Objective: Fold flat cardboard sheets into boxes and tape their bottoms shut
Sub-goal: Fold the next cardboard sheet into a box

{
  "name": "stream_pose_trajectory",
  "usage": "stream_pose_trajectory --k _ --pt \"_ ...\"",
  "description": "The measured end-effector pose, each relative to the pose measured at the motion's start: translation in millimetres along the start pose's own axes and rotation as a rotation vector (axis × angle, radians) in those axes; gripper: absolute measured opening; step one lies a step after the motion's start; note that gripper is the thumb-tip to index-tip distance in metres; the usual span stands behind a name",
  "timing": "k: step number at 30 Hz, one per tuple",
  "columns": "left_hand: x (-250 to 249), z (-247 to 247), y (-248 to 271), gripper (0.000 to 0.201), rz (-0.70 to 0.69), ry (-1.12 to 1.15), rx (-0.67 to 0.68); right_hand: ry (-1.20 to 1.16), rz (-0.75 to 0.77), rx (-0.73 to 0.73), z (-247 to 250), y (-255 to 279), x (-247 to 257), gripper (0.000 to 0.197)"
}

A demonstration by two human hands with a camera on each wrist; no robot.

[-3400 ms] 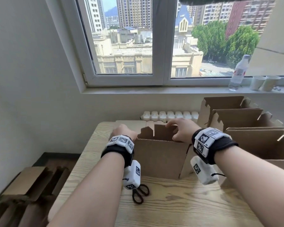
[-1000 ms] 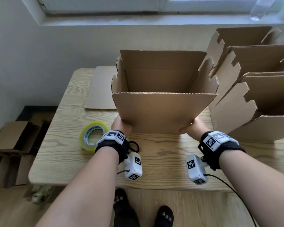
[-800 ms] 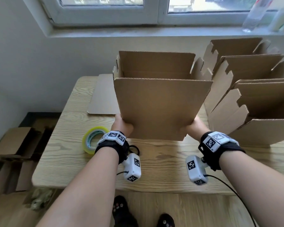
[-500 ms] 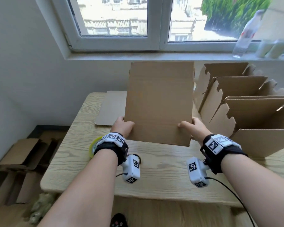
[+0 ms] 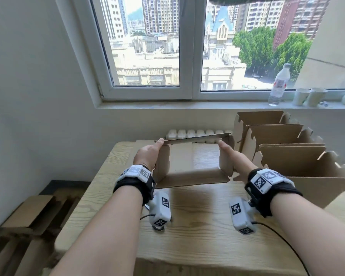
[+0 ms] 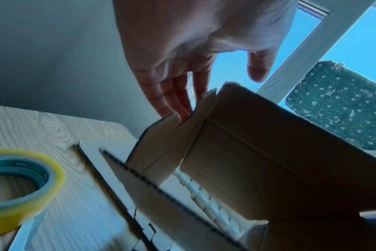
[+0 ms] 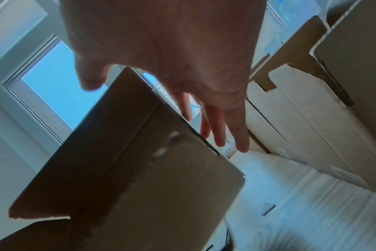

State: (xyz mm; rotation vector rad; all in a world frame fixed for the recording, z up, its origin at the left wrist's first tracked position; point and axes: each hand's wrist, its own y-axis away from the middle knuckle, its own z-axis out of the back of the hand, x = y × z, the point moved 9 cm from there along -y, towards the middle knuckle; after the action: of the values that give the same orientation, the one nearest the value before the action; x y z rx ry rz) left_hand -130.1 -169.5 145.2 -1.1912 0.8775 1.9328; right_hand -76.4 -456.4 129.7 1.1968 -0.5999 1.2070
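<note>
An opened-up cardboard box point(image 5: 189, 177) hangs on its side above the wooden table point(image 5: 187, 226), between my hands. Its open end faces me and I see the table through it. My left hand point(image 5: 147, 154) lies flat on the box's left wall, fingers straight, thumb at the top panel's edge. My right hand point(image 5: 233, 158) presses the right wall the same way. In the left wrist view the straight fingers point(image 6: 174, 101) touch a notched flap of the box point(image 6: 247, 152). In the right wrist view the fingers point(image 7: 217, 125) run along the box point(image 7: 129, 161).
Several folded boxes point(image 5: 287, 156) stand open at the table's right. A yellow tape roll point(image 6: 21, 178) and a flat cardboard sheet point(image 6: 92, 152) lie on the table at left. More flat cardboard point(image 5: 28, 212) lies on the floor at left. A bottle point(image 5: 279, 84) stands on the windowsill.
The box, upright with its opening upward a second ago, has been tipped away from me onto its side and lifted. Both hands moved from its lower corners to its side walls.
</note>
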Motion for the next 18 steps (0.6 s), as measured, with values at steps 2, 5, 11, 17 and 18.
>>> stream_pose_trajectory --k 2,5,11,17,18 --pt "-9.0 4.2 3.6 0.040 -0.020 0.022 -0.016 0.047 0.026 0.005 4.9 1.1 7.8 0.084" --pt "-19.1 11.6 1.4 0.042 -0.061 0.024 -0.058 0.167 0.056 -0.055 17.9 1.3 18.0 0.080" --pt "-20.7 15.7 -2.3 0.030 -0.061 0.041 -0.069 0.314 0.023 -0.131 31.2 -5.0 23.9 0.028" --pt "4.9 -6.0 -18.1 0.034 0.029 0.125 0.035 0.493 0.055 -0.213 34.8 -35.0 4.9 0.042" --pt "7.8 -6.6 -17.5 0.039 0.049 0.198 0.018 0.493 0.055 -0.219 34.6 -37.3 1.5 0.043"
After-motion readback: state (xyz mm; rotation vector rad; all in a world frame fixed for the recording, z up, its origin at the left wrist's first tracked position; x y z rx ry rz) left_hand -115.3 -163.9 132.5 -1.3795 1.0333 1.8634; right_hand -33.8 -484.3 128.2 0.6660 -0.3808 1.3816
